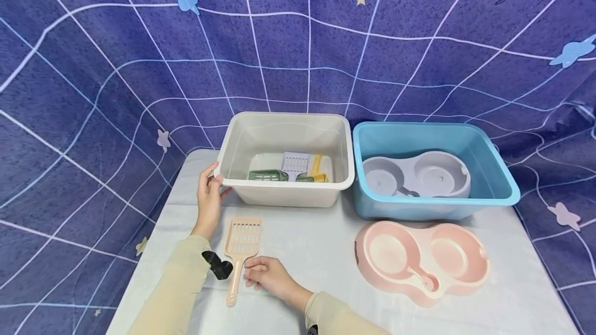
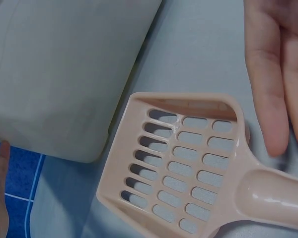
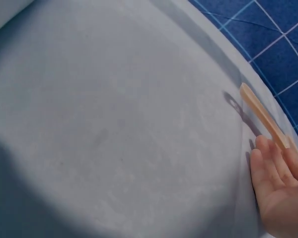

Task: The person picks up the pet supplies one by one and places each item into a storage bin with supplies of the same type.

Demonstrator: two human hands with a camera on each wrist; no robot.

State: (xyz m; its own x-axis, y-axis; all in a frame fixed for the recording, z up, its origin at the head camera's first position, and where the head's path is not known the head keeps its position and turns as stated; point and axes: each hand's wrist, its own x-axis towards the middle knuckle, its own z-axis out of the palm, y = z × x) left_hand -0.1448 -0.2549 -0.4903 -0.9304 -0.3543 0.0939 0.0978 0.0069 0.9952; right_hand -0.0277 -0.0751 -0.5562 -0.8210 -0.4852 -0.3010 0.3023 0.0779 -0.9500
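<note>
- One scoop (image 1: 238, 260) lies at the bin's (image 1: 288, 196) seven o'clock.
- Probably light, stiff, slick: pinch its handle (image 1: 234, 283).
- Your right grip (image 1: 273, 275): relaxed, empty, at the handle's three o'clock.
- Your left grip (image 1: 209, 193) holds the bin's corner.

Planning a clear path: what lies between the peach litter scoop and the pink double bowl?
Head view shows the right hand, by the peach litter scoop, and its sleeve, then bare white tabletop to the pink double bowl.

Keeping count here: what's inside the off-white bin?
The off-white bin holds a lilac scoop lying across a green scoop, plus a yellow utensil. Its front wall covers their near parts and anything close behind it.
</note>
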